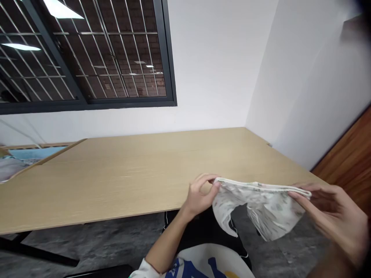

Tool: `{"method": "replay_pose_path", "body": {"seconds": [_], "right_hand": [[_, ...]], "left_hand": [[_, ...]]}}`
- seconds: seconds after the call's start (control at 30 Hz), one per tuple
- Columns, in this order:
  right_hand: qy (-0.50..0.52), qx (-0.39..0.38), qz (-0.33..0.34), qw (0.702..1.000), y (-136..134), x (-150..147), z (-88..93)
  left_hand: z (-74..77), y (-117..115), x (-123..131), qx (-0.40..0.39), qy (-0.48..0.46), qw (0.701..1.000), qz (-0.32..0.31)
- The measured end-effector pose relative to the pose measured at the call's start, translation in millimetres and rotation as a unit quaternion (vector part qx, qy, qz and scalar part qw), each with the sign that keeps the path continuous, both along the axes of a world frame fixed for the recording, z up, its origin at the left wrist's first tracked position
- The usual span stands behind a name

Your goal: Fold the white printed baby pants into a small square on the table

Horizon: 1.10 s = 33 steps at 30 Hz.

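Observation:
A small pair of white pants with a faint print and a gathered waistband hangs in the air at the table's near edge. Its waistband is stretched out nearly level between my hands, and two short, crumpled leg parts droop below. At the left end of the band, my left hand pinches the cloth between thumb and fingers. The other end is gripped by my right hand, its thumb in front and its fingers partly hidden behind the fabric.
A wide light-wood table stretches ahead to the white wall. At the far left is a wood-edged bin with cloth inside. A barred window is above, and a brown wooden panel stands at right.

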State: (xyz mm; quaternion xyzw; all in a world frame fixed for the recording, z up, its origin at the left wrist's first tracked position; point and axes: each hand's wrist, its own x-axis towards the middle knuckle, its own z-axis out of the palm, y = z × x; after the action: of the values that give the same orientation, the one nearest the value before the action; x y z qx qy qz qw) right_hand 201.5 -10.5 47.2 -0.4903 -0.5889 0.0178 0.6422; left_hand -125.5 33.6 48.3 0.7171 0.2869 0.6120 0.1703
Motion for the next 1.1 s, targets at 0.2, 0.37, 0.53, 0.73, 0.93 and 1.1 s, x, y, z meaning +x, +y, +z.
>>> {"method": "replay_pose_path", "body": {"seconds": [0.2,0.37,0.53,0.73,0.93,1.1], "right_hand": [[-0.071,0.1,0.203,0.971,41.4,-41.0,51.3],[-0.262,0.125,0.244,0.925,70.1,-74.5,86.5],[-0.368,0.091,0.266,0.886,113.9,-110.1,95.1],[-0.443,0.045,0.221,0.868,188.3,-151.5,61.9],[-0.526,-0.087,0.191,0.824,260.9,-190.0,-2.1],[-0.538,-0.169,0.217,0.797,299.7,-213.2,-48.6]], "left_hand": [[43.9,-1.3,-63.9,0.152,0.01,0.987,0.053],[86.8,-5.9,-115.5,0.227,0.176,0.945,0.156],[93.3,12.6,-150.1,0.165,0.278,0.912,0.251],[56.0,60.3,-172.1,-0.016,0.421,0.852,0.312],[6.5,112.0,-177.9,-0.18,0.494,0.796,0.301],[-24.3,151.3,-176.7,-0.248,0.534,0.76,0.277]]}}
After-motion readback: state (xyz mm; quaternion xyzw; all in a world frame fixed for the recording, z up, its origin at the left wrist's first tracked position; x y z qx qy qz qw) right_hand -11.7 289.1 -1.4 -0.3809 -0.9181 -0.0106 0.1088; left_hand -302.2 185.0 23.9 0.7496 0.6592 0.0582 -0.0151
